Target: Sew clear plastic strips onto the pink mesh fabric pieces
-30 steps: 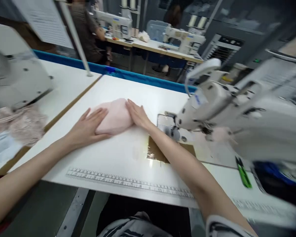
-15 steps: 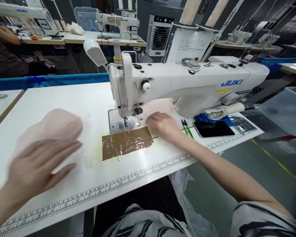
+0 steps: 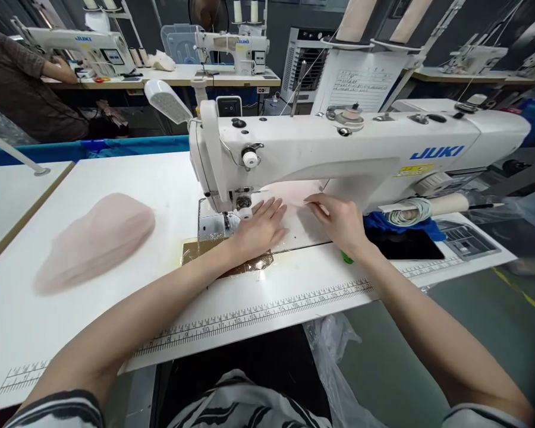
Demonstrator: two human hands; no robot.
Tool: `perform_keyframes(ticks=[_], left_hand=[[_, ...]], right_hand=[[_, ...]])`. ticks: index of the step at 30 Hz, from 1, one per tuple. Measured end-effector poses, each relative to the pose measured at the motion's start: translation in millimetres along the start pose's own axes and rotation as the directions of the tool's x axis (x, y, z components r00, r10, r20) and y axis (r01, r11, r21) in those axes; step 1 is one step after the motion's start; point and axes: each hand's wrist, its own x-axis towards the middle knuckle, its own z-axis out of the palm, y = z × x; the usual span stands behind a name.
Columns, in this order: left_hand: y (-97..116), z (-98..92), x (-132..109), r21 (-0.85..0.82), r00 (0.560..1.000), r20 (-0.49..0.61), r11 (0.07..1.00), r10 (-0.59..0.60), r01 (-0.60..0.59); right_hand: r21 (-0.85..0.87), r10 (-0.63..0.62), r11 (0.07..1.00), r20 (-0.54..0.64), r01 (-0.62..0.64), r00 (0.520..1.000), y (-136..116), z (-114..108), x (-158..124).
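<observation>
Even, bright light washes the white surface (image 3: 173, 190), its source out of view, while the wall (image 3: 279, 19) toward twelve o'clock is dim. Small glints speckle the brown patch (image 3: 195, 249) near seven; a soft shadow borders the right hand (image 3: 344, 223). The pink fabric (image 3: 100, 241) around nine looks hazy-edged. Wide-angle stretch warps the margins; five o'clock darkens.

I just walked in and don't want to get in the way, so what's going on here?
A person is handling a pale pink fabric piece under the arm of a JUKI sewing machine. The left hand lies flat with fingers spread, reaching to the fabric, just right of the needle area. The right hand has its fingertips at the fabric too; whether they grip it is hard to tell. Another pale pink piece lies off to the left on the white table.
</observation>
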Motion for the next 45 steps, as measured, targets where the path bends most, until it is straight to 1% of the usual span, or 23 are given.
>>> perform_keyframes(ticks=[2,4,5,7,8,9,10,11,14,16,17,19,21,23,25,27,30,33,35,37,40,43,45], left_hand=[[2,6.9,13,0.008,0.999,0.035,1.000,0.006,-0.007],[3,12.1,19,0.001,0.999,0.042,1.000,0.015,-0.015],[3,13.7,21,-0.005,0.999,0.037,1.000,0.016,-0.015],[5,14.2,20,-0.011,1.000,0.025,1.000,0.018,-0.018],[6,12.6,19,-0.014,1.000,0.013,1.000,0.023,-0.023],[7,9.7,16,-0.025,0.999,-0.005,0.999,0.032,-0.032],[8,5.3,11,-0.050,0.999,-0.025,0.998,0.038,-0.039],[9,-0.6,3,-0.093,0.998,-0.044,0.995,0.036,-0.040],[8,-24.3,-31,-0.366,0.995,-0.044,0.928,-0.091,0.069],[6,-41.6,-61,-0.628,0.961,-0.055,0.758,-0.270,0.177],[6,-49.4,-76,-0.738,0.920,-0.072,0.641,-0.386,0.211],[6,-61.2,-102,-0.866,0.879,0.004,0.438,-0.477,0.242],[7,-67.3,-119,-0.896,0.891,0.181,0.303,-0.417,0.324],[8,-68.5,-126,-0.894,0.889,0.343,0.184,-0.304,0.408],[8,-67.1,-127,-0.911,0.891,0.385,0.060,-0.240,0.409],[6,-65.6,-126,-0.941,0.914,0.330,-0.012,-0.235,0.337],[-2,-65.6,-125,-0.958,0.934,0.282,-0.014,-0.219,0.286],[-15,-68.2,-127,-0.959,0.950,0.279,0.018,-0.141,0.284],[-25,-70.6,-129,-0.960,0.957,0.270,0.050,-0.106,0.276],[-35,-72.8,-132,-0.956,0.952,0.281,0.055,-0.118,0.289],[-46,-74.9,-132,-0.941,0.936,0.325,0.050,-0.133,0.334],[-50,-74.2,-130,-0.934,0.941,0.323,0.125,-0.098,0.334],[-47,-72.3,-126,-0.929,0.949,0.308,0.194,-0.067,0.315]], right_hand=[[0.135,-0.097,0.986,-0.020,0.098,0.995,-2,-13,-9],[0.310,-0.277,0.922,0.115,0.231,0.954,-15,-31,-24],[0.413,-0.367,0.876,0.232,0.251,0.901,-24,-39,-33],[0.560,-0.475,0.808,0.436,0.183,0.764,-46,-52,-50],[0.606,-0.505,0.783,0.485,0.142,0.713,-57,-55,-57],[0.634,-0.515,0.765,0.499,0.112,0.697,-67,-56,-63],[0.661,-0.511,0.746,0.493,0.078,0.704,-76,-55,-68],[0.684,-0.480,0.729,0.478,0.032,0.736,-83,-51,-70],[0.768,-0.294,0.630,0.371,-0.113,0.881,-97,-35,-69],[0.824,-0.176,0.547,0.283,-0.146,0.943,-103,-22,-65],[0.844,-0.140,0.519,0.240,-0.135,0.961,-106,-17,-62],[0.858,-0.124,0.509,0.154,-0.070,0.980,-113,-8,-58],[0.838,-0.184,0.544,0.061,0.050,0.981,-121,0,-55],[0.789,-0.284,0.586,-0.013,0.184,0.959,-128,5,-54],[0.746,-0.364,0.606,-0.051,0.278,0.930,-135,9,-54],[0.734,-0.396,0.609,-0.045,0.299,0.917,-139,11,-54],[0.804,-0.372,0.562,0.038,0.192,0.928,-143,10,-54],[0.899,-0.307,0.437,0.190,-0.039,0.933,-141,7,-54],[0.920,-0.278,0.338,0.301,-0.200,0.912,-135,7,-54],[0.908,-0.292,0.246,0.404,-0.340,0.867,-129,7,-53],[0.841,-0.348,0.147,0.537,-0.521,0.768,-123,8,-50],[0.757,-0.370,0.165,0.642,-0.633,0.671,-124,8,-44],[0.728,-0.382,0.204,0.675,-0.655,0.632,-128,8,-41]])
